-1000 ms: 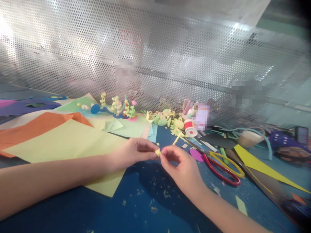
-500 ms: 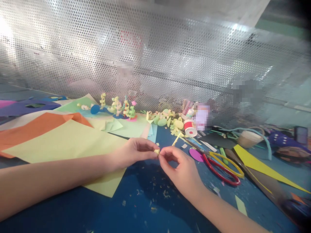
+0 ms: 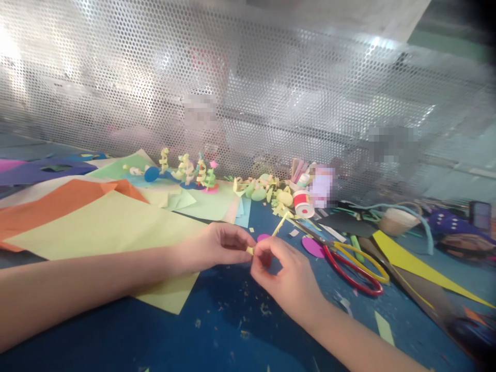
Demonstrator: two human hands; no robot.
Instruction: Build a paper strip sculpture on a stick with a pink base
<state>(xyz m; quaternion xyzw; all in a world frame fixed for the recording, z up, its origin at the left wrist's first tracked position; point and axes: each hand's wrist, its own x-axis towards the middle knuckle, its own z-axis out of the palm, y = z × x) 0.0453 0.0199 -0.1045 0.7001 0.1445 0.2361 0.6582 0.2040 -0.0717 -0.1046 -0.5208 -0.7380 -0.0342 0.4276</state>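
My left hand (image 3: 219, 245) comes in from the left with its fingertips pinched on a small pale yellow piece of paper (image 3: 250, 250). Meeting it at the fingertips, my right hand (image 3: 287, 266) is closed in a pinch at the same bit of paper, most of which the fingers hide. A narrow pale yellow paper strip (image 3: 280, 225) sticks up just behind the right hand; whether the hand touches it I cannot tell. Past the fingertips lies a magenta paper disc (image 3: 264, 238), partly covered. A second magenta disc (image 3: 313, 248) lies to the right.
Scissors with red and yellow handles (image 3: 354, 268) lie right of my hand. Pale yellow (image 3: 116, 227) and orange sheets (image 3: 65, 201) spread at left. Small paper models (image 3: 201, 173), curled pieces (image 3: 259, 191) and a thread spool (image 3: 303, 204) stand before a perforated metal screen (image 3: 248, 93).
Both hands have shifted slightly down, still meeting at the fingertips. The right hand has moved a little lower and left, and more of the magenta disc behind it shows.
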